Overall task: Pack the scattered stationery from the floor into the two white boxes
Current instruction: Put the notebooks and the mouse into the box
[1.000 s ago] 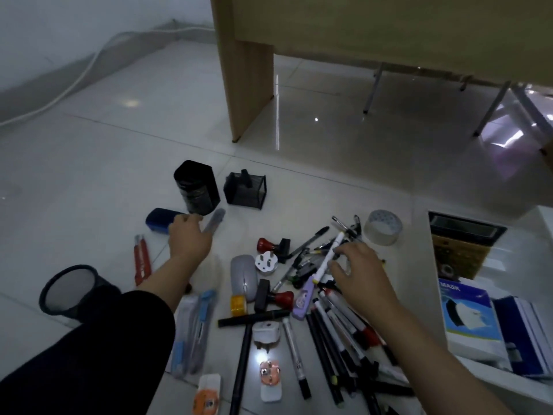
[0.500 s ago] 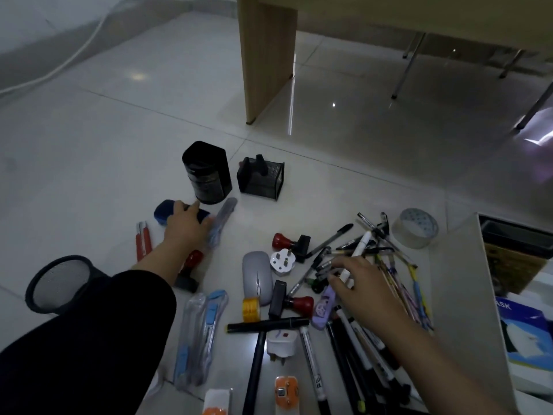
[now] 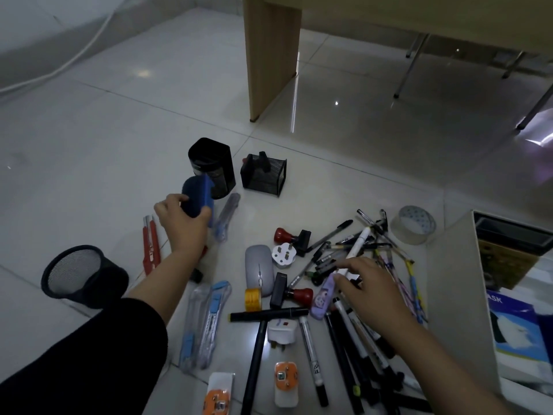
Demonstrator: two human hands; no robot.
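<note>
Holding a blue eraser block [image 3: 197,196] up off the floor, the left hand [image 3: 182,226] sits left of the pen pile [image 3: 359,295], where the right hand [image 3: 368,290] pinches a white marker [image 3: 356,250] near the white box [image 3: 454,295].

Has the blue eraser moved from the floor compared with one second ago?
Yes. The left hand now holds the blue eraser lifted off the floor, in front of the black pen cup; earlier it lay left of that cup.
</note>
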